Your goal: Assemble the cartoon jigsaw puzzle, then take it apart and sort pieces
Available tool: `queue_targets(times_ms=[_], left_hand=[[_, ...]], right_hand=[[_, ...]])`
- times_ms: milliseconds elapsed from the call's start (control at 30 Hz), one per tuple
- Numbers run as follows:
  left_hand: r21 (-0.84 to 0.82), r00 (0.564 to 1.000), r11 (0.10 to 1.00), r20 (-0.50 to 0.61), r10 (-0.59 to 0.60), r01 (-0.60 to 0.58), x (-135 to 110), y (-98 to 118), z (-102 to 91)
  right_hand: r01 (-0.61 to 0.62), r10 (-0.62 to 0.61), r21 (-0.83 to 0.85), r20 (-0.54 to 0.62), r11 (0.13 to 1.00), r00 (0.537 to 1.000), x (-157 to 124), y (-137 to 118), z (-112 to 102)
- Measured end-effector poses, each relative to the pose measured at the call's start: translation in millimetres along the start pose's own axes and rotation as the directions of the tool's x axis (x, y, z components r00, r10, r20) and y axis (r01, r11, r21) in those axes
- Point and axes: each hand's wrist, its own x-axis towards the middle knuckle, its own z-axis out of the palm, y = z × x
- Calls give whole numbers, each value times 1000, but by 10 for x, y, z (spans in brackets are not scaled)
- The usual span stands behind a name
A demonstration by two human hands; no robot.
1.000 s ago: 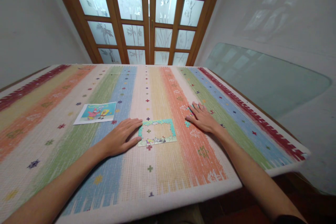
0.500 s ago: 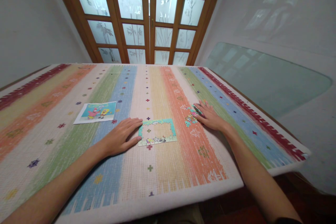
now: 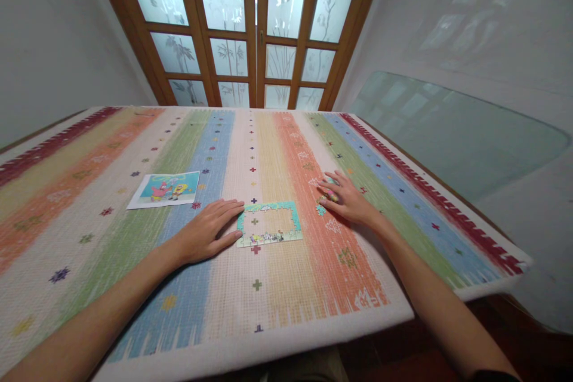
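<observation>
A small jigsaw puzzle frame [image 3: 268, 224], with a teal border and an unfilled middle, lies on the striped tablecloth [image 3: 277, 292]. My left hand [image 3: 209, 234] rests flat and open on the cloth, fingertips touching the frame's left edge. My right hand [image 3: 347, 198] lies to the right of the frame, fingers spread over a little heap of loose puzzle pieces [image 3: 323, 199]. A few pieces show at its fingertips; the others are hidden under the palm.
A reference picture [image 3: 165, 188] of cartoon characters lies on the cloth to the left. Wooden glass-paned doors [image 3: 255, 30] stand behind the table. The table's right edge [image 3: 447, 191] runs close to a white wall and a glass pane [image 3: 452, 131].
My right hand slid right off the loose pieces, then came back left over them. My left hand has stayed at the frame's left edge.
</observation>
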Motion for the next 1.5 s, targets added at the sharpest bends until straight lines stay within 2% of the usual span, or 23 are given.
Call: queue_targets(times_ms=[300,567,933,1133,1267,1500], left_hand=[[-14,1000,1000,1,1,-1,-3,4,-13],[-4,1000,1000,-13,17,-17,0,-1,-18],[-9,1000,1000,-12,0,0,-7,-7,-2],[-14,1000,1000,-5,-9,9,-6,3,-6],[-10,1000,1000,0,-14,14,-3,9,-11],[-10,999,1000,-33,13,-13,9,22,-16]], right_hand=[[83,-83,56,-1,995,997,1,-94,-57],[74,-72,55,-40,996,997,47,-207,68],[99,-101,76,18,992,995,-5,-86,-38],[62,-68,123,42,990,997,21,-94,-47],[23,-44,230,84,973,995,50,-128,-116],[-144,47,496,203,856,978,84,-339,-219]])
